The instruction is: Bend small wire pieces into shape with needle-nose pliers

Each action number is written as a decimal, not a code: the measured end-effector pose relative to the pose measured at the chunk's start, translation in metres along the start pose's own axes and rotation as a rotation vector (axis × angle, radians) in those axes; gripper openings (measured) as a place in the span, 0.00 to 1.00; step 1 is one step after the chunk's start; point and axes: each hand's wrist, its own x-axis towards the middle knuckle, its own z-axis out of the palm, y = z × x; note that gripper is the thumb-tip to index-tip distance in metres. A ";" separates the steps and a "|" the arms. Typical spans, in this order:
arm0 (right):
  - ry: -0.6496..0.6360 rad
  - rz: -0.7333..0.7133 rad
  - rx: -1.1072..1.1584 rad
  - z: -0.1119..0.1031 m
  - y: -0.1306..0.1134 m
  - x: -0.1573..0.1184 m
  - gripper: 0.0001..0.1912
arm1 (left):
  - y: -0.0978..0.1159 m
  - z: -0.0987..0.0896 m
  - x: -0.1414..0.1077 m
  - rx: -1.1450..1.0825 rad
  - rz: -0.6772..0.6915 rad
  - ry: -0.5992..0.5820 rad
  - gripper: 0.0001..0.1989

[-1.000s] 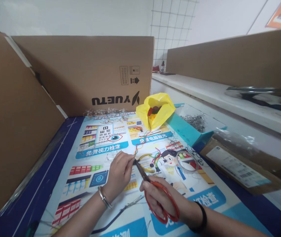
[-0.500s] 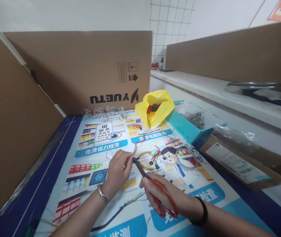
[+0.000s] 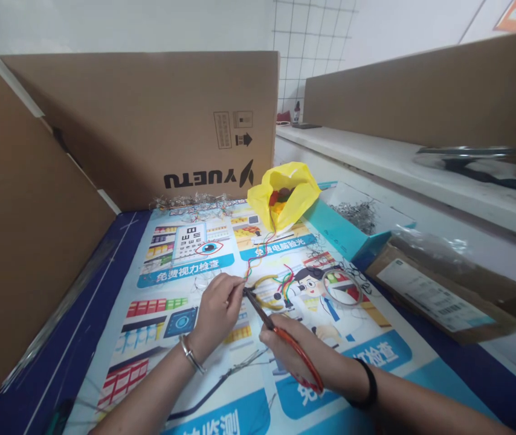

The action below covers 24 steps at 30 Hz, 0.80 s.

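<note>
My left hand (image 3: 217, 305), a metal bangle at its wrist, is closed with thumb and forefinger pinched on thin colored cords (image 3: 251, 263). The cords run back to an opened yellow bag (image 3: 303, 193). My right hand (image 3: 301, 344) is wrapped round a pair of scissors (image 3: 302, 357) with red handles. The scissors' dark tips lie right at my left fingertips, where the cord ends are too small to make out. Just beyond the blades are a tool with curved yellow handles (image 3: 264, 281) and a small bunch of red, yellow and green cord pieces (image 3: 287, 283).
A teal box (image 3: 337, 229) holding silvery wire bits stands at the back right, near an open brown carton (image 3: 439, 296). A clear ring (image 3: 343, 286) lies on the printed mat. Cardboard panels (image 3: 140, 121) wall off the back and left. Dark wire strands (image 3: 222, 383) lie in front.
My right hand has turned the scissors slightly, and their red handles now look closer together. My left hand keeps its pinch in nearly the same place.
</note>
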 end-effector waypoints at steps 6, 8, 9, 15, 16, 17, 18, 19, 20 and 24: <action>0.015 0.033 -0.067 0.000 -0.002 0.006 0.12 | -0.005 0.004 -0.001 0.014 0.001 -0.035 0.05; 0.029 0.052 -0.072 0.001 0.000 0.009 0.10 | -0.007 0.006 -0.002 0.026 0.001 -0.049 0.05; 0.045 0.049 -0.085 0.001 0.001 0.011 0.09 | -0.008 0.007 -0.002 0.032 -0.001 -0.055 0.05; 0.082 0.056 -0.171 0.003 -0.003 0.014 0.06 | -0.012 0.010 -0.002 0.032 -0.018 -0.061 0.06; 0.086 0.058 -0.181 0.003 -0.005 0.014 0.06 | -0.013 0.011 -0.002 0.029 -0.020 -0.062 0.06; 0.093 0.062 -0.195 0.003 -0.007 0.013 0.06 | -0.012 0.011 -0.002 0.028 -0.024 -0.065 0.06; 0.103 0.066 -0.213 0.004 -0.009 0.012 0.06 | -0.012 0.010 -0.001 0.027 -0.028 -0.066 0.06; 0.111 0.070 -0.235 0.004 -0.011 0.011 0.06 | -0.012 0.010 -0.001 0.027 -0.032 -0.067 0.06; 0.120 0.073 -0.257 0.005 -0.013 0.011 0.06 | -0.011 0.010 -0.001 0.026 -0.036 -0.066 0.06; 0.161 0.075 -0.317 0.009 -0.015 0.008 0.06 | -0.009 0.007 0.001 0.017 -0.029 -0.056 0.06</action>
